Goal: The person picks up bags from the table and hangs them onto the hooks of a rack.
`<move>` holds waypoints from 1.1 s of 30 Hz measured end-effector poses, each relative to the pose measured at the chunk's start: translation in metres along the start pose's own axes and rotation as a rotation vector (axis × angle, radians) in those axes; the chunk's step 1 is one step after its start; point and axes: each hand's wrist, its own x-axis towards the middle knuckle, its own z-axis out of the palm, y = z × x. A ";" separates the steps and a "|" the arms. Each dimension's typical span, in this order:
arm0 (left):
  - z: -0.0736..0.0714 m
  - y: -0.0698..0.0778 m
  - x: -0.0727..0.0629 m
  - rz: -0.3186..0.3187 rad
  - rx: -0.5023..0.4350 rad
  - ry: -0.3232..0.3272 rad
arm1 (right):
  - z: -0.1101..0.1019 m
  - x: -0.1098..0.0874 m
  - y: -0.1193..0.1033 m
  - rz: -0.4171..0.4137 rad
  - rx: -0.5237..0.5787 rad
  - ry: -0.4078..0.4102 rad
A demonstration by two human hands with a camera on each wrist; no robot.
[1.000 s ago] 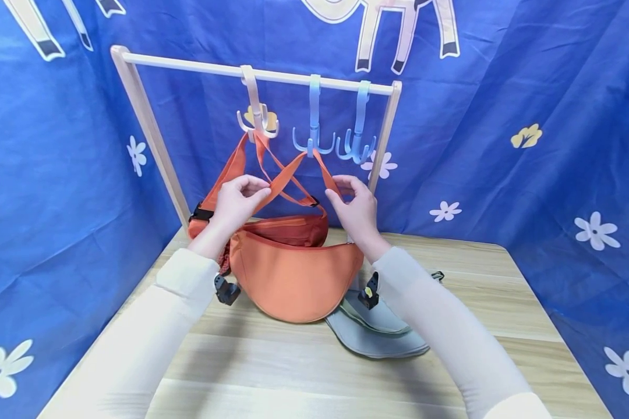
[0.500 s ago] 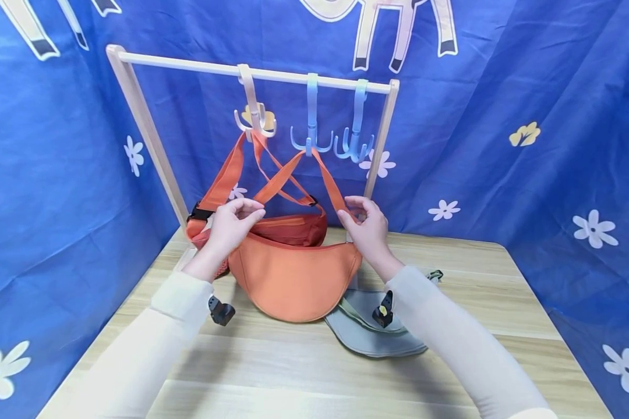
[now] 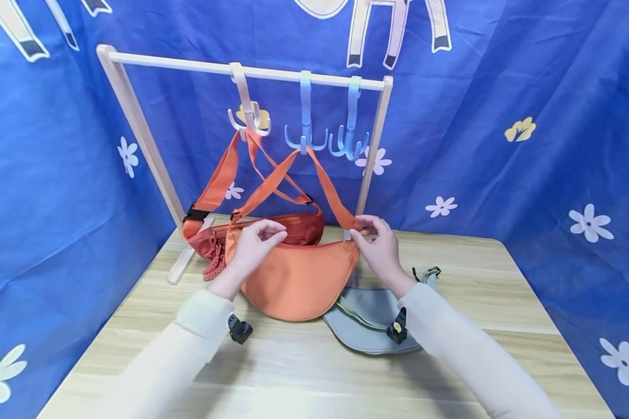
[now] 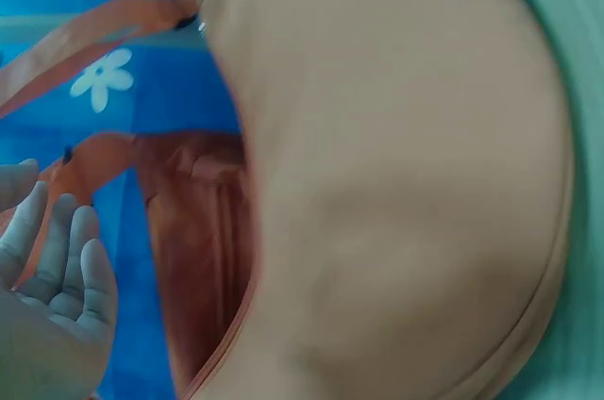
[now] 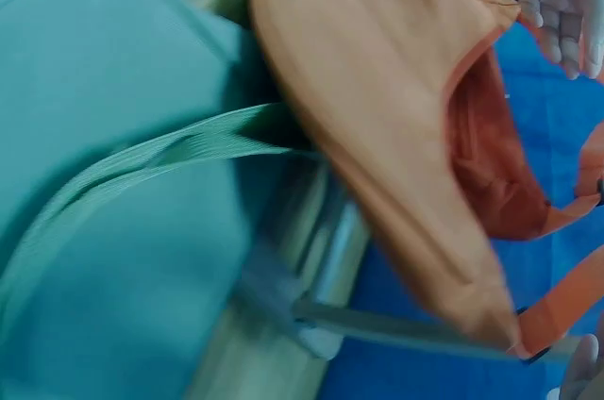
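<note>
An orange crescent-shaped waist bag (image 3: 299, 282) hangs by its orange strap (image 3: 329, 192) from the middle hook hanger (image 3: 306, 107), a blue one. My left hand (image 3: 251, 247) is in front of the bag's upper left side; its fingers (image 4: 58, 240) are loosely bent with nothing between them. My right hand (image 3: 381, 251) is beside the bag's upper right corner, fingertips right at the strap's lower end. In the left wrist view its fingers hang apart from the strap. Behind, a red waist bag (image 3: 306, 228) hangs by orange straps from the beige hook hanger (image 3: 243, 99).
The hangers sit on a wooden rack's rail (image 3: 178, 63). A second blue hook hanger (image 3: 351, 116) hangs at the right. A grey-green bag (image 3: 367, 337) lies on the wooden table (image 3: 482, 302), under my right wrist. A blue patterned cloth (image 3: 466, 116) surrounds the table.
Both hands have come down from the strap's upper part to the bag's top corners. The left hand has let go of the strap and moved right; the right hand's fingers have loosened.
</note>
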 end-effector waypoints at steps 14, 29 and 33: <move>0.054 -0.008 -0.023 -0.025 -0.084 -0.111 | -0.028 -0.027 0.040 0.036 -0.046 -0.108; 0.121 -0.046 -0.037 -0.065 -0.176 -0.185 | -0.053 -0.050 0.075 0.089 -0.080 -0.206; 0.132 -0.046 -0.042 -0.072 -0.173 -0.218 | -0.061 -0.055 0.080 0.080 -0.067 -0.266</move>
